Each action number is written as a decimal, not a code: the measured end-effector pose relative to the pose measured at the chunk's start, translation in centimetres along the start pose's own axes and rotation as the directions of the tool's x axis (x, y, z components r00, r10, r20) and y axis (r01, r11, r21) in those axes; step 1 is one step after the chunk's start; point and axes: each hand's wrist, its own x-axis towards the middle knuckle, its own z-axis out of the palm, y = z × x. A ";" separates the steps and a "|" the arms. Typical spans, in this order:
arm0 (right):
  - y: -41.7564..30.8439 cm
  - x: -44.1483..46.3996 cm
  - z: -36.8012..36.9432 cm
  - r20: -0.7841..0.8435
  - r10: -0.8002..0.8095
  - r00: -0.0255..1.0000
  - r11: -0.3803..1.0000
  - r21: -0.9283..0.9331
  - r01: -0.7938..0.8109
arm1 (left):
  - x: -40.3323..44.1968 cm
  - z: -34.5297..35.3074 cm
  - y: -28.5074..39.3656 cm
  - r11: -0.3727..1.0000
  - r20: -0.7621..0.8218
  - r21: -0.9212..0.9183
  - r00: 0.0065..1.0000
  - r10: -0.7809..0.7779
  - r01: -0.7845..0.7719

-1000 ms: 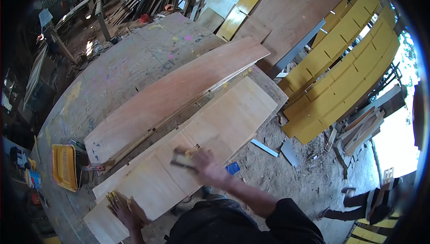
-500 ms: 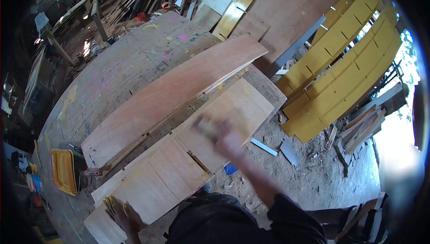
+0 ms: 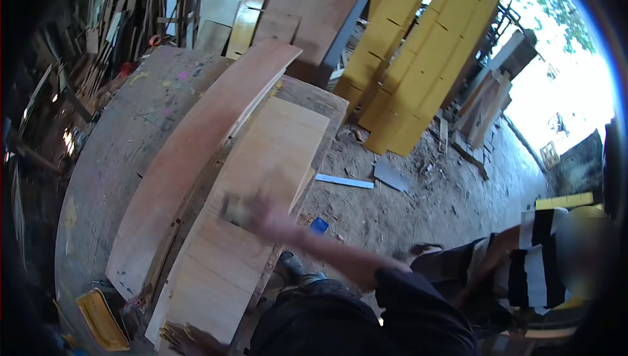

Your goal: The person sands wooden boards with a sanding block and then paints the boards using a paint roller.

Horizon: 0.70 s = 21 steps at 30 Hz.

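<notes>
My right hand [image 3: 267,217], blurred by motion, is closed round a sanding block [image 3: 237,211] on the pale wooden panel [image 3: 281,140], near a seam across its middle. Down at the panel's near end, my left hand [image 3: 193,341] rests with its fingers spread and yellow stains on the fingertips. Only part of that hand shows at the frame's bottom edge. Beside the pale panel lies a reddish plywood panel [image 3: 190,140] on the same worktable [image 3: 104,179].
A yellow paint tray [image 3: 103,320] stands at the table's lower left. Yellow slotted panels [image 3: 425,62] lean beyond the table. At right is a person in a striped shirt [image 3: 536,258]. A metal strip [image 3: 344,181] and a blue object [image 3: 319,226] lie on the floor.
The view has turned to the right. My right hand has moved up the panel and back toward the seam with the block. The person at right has come nearer.
</notes>
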 end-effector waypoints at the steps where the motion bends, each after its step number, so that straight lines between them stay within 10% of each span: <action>1: 3.3 0.7 -1.2 0.028 0.121 0.992 0.980 -0.162 -0.115 | 0.3 1.1 -1.2 1.000 0.001 0.002 1.000 0.017 -0.017; 5: 5.2 3.2 -2.0 -0.148 0.564 0.813 0.794 -0.175 -0.583 | 1.0 2.6 -3.7 0.996 0.098 -0.061 0.993 0.073 -0.067; 9: -15.1 -1.1 3.2 -0.026 0.242 0.970 0.967 -0.076 -0.243 | 0.2 2.3 -5.3 0.955 0.035 -0.222 0.978 0.207 -0.195; 11: -20.9 -2.7 3.6 0.337 0.009 0.941 1.000 -0.007 -0.007 | 0.1 2.5 -5.9 0.864 -0.075 -0.401 0.951 0.300 -0.304; 13: -23.0 -3.3 2.0 0.426 -0.017 0.904 0.968 0.235 -0.093 | -0.1 2.5 -6.3 0.845 -0.087 -0.425 0.944 0.319 -0.324; 15: -17.6 -2.1 0.8 0.106 0.045 0.993 0.970 -0.241 -0.018 | -0.1 2.5 -6.4 0.816 -0.157 -0.416 0.916 0.370 -0.401; 16: -13.7 -2.0 0.9 0.093 0.301 0.949 0.941 0.131 -0.312 | -0.2 1.8 -5.9 0.802 -0.176 -0.446 0.918 0.356 -0.397; 17: -10.9 -0.9 -0.7 0.110 0.217 0.970 0.955 -0.232 -0.187 | -0.1 2.3 -5.7 0.817 -0.171 -0.440 0.928 0.330 -0.372; 18: -7.6 -1.0 0.6 -0.009 0.539 0.843 0.837 -0.108 -0.536 | -0.2 3.6 -5.9 0.829 -0.131 -0.407 0.923 0.363 -0.384; 21: -11.2 0.0 0.9 -0.088 0.394 0.915 0.901 -0.158 -0.404 | 0.1 2.0 -5.6 0.809 -0.194 -0.412 0.908 0.372 -0.419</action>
